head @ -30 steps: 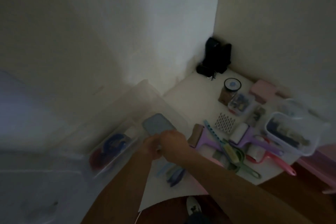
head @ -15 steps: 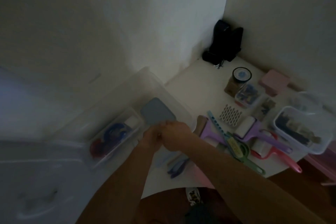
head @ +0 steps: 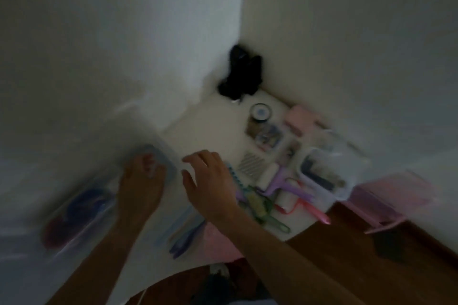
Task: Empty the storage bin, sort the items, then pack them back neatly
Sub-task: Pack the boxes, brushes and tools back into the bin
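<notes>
Left hand [head: 142,181] grips a grey-blue lid [head: 158,161], blurred. Right hand [head: 210,181], fingers spread and empty, hovers at its 3 o'clock. Lint rollers [head: 280,181] lie beyond.

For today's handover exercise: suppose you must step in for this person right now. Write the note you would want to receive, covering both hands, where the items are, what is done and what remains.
Left hand: fingers on the grey-blue flat item at the clear storage bin; blur hides the grip.
Right hand: open, holds nothing, hovers over the white surface.
In the bin: a small clear box of blue and red things.
Laid out on the surface: lint rollers, lidded jar, pink box, clear container, green scissors.
Done: items appear sorted; packing begun.
Left: pack the rest neatly.
</notes>
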`<state>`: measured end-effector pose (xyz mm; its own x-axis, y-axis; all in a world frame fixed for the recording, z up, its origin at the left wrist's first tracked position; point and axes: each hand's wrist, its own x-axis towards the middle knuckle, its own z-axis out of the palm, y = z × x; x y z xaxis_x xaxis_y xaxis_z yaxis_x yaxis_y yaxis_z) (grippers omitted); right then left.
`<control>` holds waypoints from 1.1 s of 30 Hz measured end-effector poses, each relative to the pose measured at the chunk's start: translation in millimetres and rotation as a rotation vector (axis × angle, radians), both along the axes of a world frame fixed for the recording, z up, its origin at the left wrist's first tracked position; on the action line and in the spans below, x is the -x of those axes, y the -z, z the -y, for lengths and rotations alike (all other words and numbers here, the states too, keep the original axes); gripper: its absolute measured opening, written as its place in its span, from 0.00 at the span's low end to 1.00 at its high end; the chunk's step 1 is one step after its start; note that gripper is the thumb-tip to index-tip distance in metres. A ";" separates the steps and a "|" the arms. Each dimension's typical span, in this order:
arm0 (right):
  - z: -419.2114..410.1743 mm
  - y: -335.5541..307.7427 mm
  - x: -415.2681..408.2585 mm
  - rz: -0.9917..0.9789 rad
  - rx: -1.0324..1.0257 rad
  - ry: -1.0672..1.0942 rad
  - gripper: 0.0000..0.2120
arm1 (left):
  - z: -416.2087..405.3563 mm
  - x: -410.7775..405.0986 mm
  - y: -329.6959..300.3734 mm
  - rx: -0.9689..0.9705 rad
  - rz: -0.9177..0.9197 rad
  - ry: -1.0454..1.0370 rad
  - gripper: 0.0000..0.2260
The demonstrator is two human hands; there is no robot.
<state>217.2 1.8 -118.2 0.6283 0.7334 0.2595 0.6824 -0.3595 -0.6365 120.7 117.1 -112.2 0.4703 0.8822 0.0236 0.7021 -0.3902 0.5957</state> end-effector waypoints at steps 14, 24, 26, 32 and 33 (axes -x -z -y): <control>261.2 61.8 -157.8 -0.298 0.173 0.680 0.17 | 183.0 -206.9 44.8 0.201 -0.217 0.732 0.15; 282.0 116.7 -220.7 -0.573 0.408 0.553 0.30 | 224.3 -294.4 125.3 0.184 -0.376 0.789 0.23; 283.5 119.2 -227.5 -0.589 0.400 0.576 0.30 | 227.9 -298.0 130.0 0.210 -0.338 0.756 0.23; 291.5 75.6 -235.5 -0.487 0.295 0.596 0.26 | 228.1 -295.2 97.0 0.175 -0.134 0.696 0.21; 289.9 62.1 -234.7 -0.457 0.275 0.588 0.26 | 224.9 -291.1 84.6 0.159 -0.099 0.679 0.20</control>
<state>451.9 -288.1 -180.3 0.9329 0.2489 -0.2602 0.0244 -0.7647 -0.6439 411.8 -107.8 -196.8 0.9116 0.3815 -0.1531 0.3878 -0.6749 0.6278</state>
